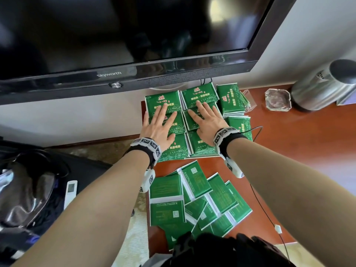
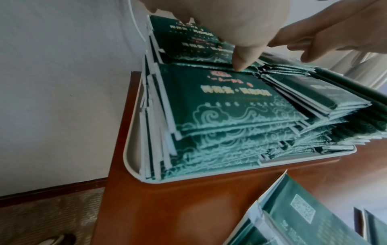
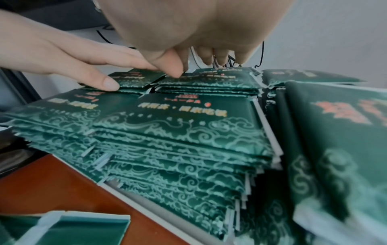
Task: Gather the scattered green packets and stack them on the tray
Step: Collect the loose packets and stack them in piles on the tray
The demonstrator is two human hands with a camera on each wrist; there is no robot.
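Green packets (image 1: 200, 93) in stacks under two flat hands (image 1: 157, 126).

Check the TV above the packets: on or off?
Off, as far as visible: the TV screen is dark, showing only reflections.

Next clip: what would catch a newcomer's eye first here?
The green packets: neat stacks fill the white tray below the TV. The left hand and right hand lie flat on top of them. Nearer the person, a loose heap of packets lies back side up on the red-brown table.
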